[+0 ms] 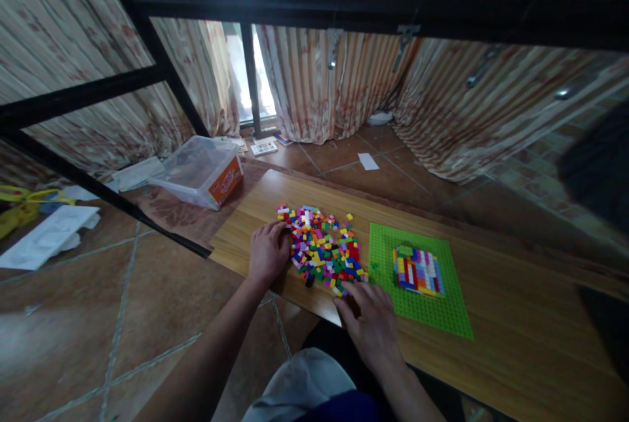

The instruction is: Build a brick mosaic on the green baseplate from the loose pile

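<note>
A pile of small multicoloured toy bricks [319, 248] lies loose on the wooden bench. My left hand [268, 251] rests at the pile's left edge, its fingers loosely bent against the nearest bricks; no held brick shows. At the near right edge of the pile is my right hand [371, 320], thumb and forefinger apart beside a few loose bricks. To the right, a green baseplate [455, 307] lies flat on the bench. On it sits a block of joined bricks [419, 271] in several colours, with a green piece at its upper left corner.
The wooden bench [521, 330] runs left to right before me. A clear plastic bin [191, 166] with an orange label stands on the floor beyond its left end. Black metal bars [314, 9] cross overhead, curtains [344, 88] behind. A dark object [604, 324] lies at far right.
</note>
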`<state>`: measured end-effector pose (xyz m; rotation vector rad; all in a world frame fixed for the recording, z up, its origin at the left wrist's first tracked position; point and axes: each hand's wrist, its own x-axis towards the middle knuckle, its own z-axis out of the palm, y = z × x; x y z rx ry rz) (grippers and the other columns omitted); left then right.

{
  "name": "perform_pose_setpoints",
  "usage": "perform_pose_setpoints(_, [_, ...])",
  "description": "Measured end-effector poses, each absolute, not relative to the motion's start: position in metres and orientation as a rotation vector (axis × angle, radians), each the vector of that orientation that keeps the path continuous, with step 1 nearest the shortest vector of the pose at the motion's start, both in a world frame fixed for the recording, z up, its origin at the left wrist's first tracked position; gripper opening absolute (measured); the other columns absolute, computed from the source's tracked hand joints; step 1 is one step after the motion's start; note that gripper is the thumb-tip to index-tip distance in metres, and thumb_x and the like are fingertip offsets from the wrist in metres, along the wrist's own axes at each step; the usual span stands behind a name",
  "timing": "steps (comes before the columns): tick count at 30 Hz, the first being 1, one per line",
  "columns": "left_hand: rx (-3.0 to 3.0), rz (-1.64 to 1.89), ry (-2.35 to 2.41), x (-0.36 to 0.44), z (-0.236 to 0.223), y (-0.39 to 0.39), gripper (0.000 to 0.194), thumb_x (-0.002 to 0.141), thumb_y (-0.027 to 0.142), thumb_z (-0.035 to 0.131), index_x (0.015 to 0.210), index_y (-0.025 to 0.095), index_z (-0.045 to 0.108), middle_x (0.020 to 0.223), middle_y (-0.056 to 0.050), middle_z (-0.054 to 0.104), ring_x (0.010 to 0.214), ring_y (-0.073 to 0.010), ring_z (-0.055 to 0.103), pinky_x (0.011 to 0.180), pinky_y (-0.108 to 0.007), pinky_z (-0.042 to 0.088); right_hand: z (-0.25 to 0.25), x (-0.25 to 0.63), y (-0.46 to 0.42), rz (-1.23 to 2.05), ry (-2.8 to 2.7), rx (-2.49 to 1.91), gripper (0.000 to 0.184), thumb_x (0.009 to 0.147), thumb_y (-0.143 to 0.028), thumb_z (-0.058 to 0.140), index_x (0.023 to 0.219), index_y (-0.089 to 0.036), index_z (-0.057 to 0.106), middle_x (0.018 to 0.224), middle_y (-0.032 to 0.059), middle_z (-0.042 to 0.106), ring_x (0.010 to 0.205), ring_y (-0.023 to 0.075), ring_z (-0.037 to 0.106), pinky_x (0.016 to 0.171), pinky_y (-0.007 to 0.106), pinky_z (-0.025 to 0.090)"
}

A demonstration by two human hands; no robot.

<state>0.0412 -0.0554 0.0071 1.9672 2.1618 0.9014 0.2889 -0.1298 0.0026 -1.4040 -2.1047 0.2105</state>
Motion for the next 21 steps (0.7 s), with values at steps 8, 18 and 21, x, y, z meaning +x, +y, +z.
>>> perform_pose_setpoints(8, [1.959,0.901,2.161,0.041,0.007,-0.056,0.03,0.088,0.027,0.048,0.113,0.022,0.064,0.12,-0.007,0.066,0.111,-0.0252,0.058,0.1,-0.044,0.042,-0.002,0.279,-0.106,0.113,-2.106,-1.385,0.021,0.096,-0.027,0.047,0.098,-0.021,0.068,0.089,0.0046,0.071,0.086,0.0203,0.061,0.082,0.036,0.042])
perform_pose_setpoints(18, [1.954,0.92,2.157,0.04,0.007,-0.056,0.029,0.088,0.027,0.049,0.112,0.021,0.064,0.119,-0.007,0.067,0.11,-0.0249,0.059,0.099,-0.043,0.043,0.003,0.293,-0.096,0.166,-1.935,-1.409,0.023,0.095,-0.027,0.048,0.101,-0.02,0.069,0.097,0.0054,0.072,0.09,0.0193,0.062,0.084,0.035,0.045])
perform_pose_setpoints(21, [1.955,0.929,2.147,0.04,0.007,-0.056,0.029,0.088,0.026,0.049,0.112,0.022,0.064,0.119,-0.007,0.067,0.109,-0.0246,0.059,0.099,-0.044,0.043,0.008,0.296,-0.09,0.193,-1.899,-1.457,0.025,0.095,-0.03,0.047,0.101,-0.021,0.07,0.096,0.0057,0.071,0.09,0.0205,0.061,0.085,0.037,0.046])
